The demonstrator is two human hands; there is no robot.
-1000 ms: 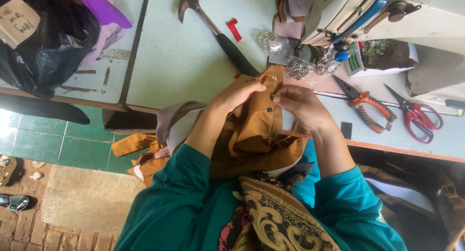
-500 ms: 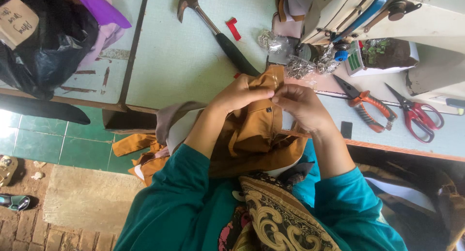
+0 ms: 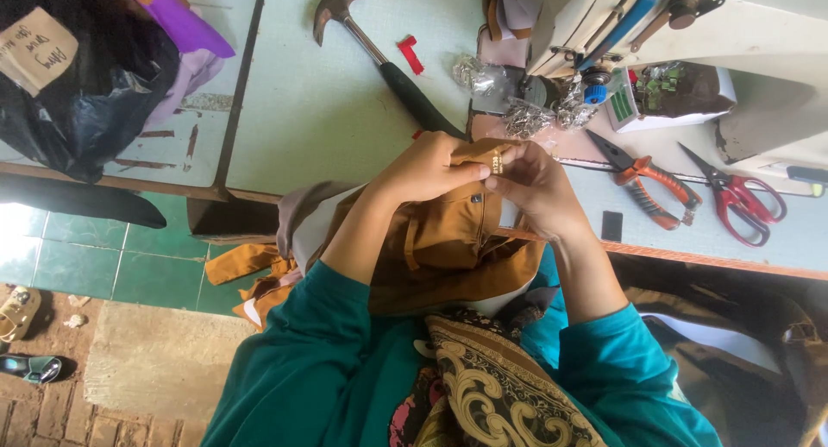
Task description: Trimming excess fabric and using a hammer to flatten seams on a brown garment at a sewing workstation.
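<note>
Both forearms reach away from the body and converge, bare below teal sleeves pushed up near the elbows. The left hand (image 3: 427, 165) is curled, thumb and fingertips pinched together at its right side. The right hand (image 3: 536, 184) meets it there, fingers bent inward, fingertips touching those of the left.

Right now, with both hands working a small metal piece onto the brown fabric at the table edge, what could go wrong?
1. The small metal piece is pinched only by fingertips of the left hand and right hand; it could slip and drop into the folds of the brown fabric or to the floor.
2. The fabric hangs off the table edge, so its weight may drag it from the grip.
3. The pliers and scissors lie near the right forearm; a nudge could shift them.
</note>
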